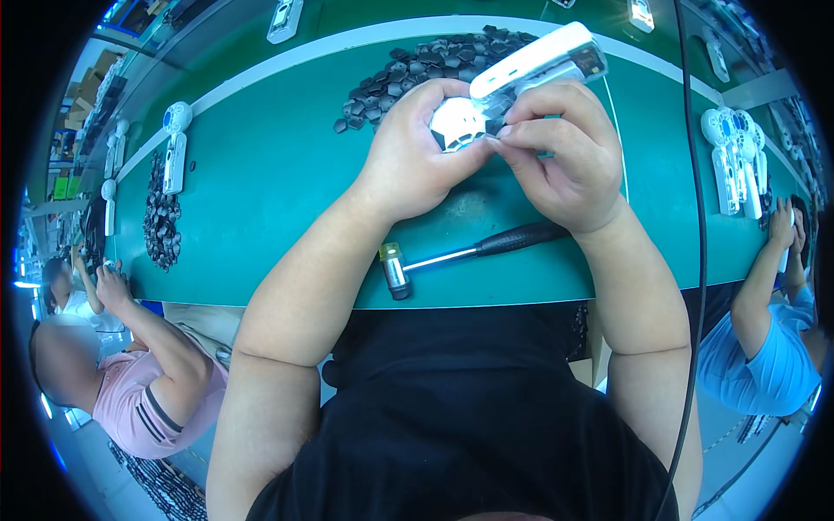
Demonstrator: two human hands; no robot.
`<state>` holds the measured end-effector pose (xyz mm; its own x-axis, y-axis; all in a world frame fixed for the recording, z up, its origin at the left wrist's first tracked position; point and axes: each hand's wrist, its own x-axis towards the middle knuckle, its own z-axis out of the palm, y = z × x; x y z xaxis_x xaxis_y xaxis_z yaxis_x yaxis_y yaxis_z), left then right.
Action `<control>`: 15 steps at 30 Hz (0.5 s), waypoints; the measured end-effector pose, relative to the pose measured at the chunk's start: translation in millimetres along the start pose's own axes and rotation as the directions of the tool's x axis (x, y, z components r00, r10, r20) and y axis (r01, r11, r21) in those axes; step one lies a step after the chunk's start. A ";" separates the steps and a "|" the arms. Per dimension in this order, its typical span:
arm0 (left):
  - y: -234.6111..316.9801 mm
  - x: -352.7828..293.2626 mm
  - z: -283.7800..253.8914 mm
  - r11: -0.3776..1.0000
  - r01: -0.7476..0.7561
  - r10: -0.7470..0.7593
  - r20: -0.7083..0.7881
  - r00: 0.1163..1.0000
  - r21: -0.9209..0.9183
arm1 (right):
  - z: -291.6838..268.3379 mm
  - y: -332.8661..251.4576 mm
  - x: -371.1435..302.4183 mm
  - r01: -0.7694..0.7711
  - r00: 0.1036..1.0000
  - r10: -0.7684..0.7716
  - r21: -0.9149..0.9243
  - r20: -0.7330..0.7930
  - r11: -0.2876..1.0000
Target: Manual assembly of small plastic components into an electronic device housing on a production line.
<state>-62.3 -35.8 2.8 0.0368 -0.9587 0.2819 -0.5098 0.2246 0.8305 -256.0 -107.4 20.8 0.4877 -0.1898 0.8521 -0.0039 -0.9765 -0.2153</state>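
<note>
My left hand (417,152) is wrapped round the round head of a white handheld device (540,65). Its head is white with dark patches along the rim. The long white body points up and to the right, above my right hand. My right hand (565,143) pinches a small dark piece (493,130) against the edge of the head; the fingertips partly hide it. Just beyond my hands lies a heap of small black plastic pieces (417,74). Below them, near the table's front edge, rests a small mallet (397,276) with a black grip.
The green table (287,191) has a pale raised rim. A black cable (698,200) hangs down on the right. Similar white devices stand left (175,143) and right (734,161). More black pieces (162,221) lie at left. People work on both sides.
</note>
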 end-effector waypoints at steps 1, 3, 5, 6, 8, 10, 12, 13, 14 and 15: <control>-0.1 -0.4 0.8 1.000 0.005 -0.005 0.003 1.000 -0.001 | -0.3 -0.3 0.8 0.007 1.000 -0.007 -0.003 -0.005 1.000; 0.2 0.0 2.3 0.994 -0.079 0.079 0.004 0.997 0.079 | -1.4 -0.2 1.0 0.009 1.000 -0.009 -0.006 -0.009 1.000; 5.0 0.7 2.6 0.986 -0.118 0.118 0.009 0.993 0.118 | -3.0 0.6 0.9 0.056 0.998 -0.056 -0.016 -0.024 0.998; 8.0 -0.6 2.3 0.997 -0.057 0.056 0.014 0.998 0.049 | -3.7 0.9 1.0 0.080 0.996 -0.080 -0.022 -0.031 0.997; 15.1 -1.9 1.1 0.994 0.067 -0.064 0.035 0.997 -0.085 | -3.7 0.3 2.7 0.100 0.993 -0.102 -0.038 -0.057 0.994; 13.4 -2.0 1.2 0.994 0.066 -0.062 0.048 0.997 -0.083 | -3.3 -0.6 4.5 0.146 0.982 -0.153 -0.074 -0.107 0.987; 11.4 -2.2 1.5 0.995 0.059 -0.054 0.072 0.996 -0.078 | -4.3 -0.9 3.0 0.150 0.983 -0.158 -0.082 -0.096 0.985; 10.7 -2.3 2.1 0.995 0.056 -0.050 0.071 0.996 -0.080 | -5.2 -0.6 1.8 0.155 0.983 -0.162 -0.091 -0.083 0.984; 10.3 -3.2 2.9 0.995 0.048 -0.041 0.075 0.996 -0.092 | -5.8 -0.4 1.1 0.160 0.983 -0.167 -0.100 -0.071 0.982; 9.8 -4.1 3.7 0.994 0.039 -0.031 0.078 0.996 -0.105 | -5.4 -0.4 0.9 0.164 0.983 -0.171 -0.103 -0.069 0.981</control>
<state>-70.6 -30.3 8.0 -0.0142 -0.9759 0.2176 -0.4152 0.2037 0.8866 -260.3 -107.7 24.2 0.4196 -0.0263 0.9073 -0.0136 -0.9997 -0.0226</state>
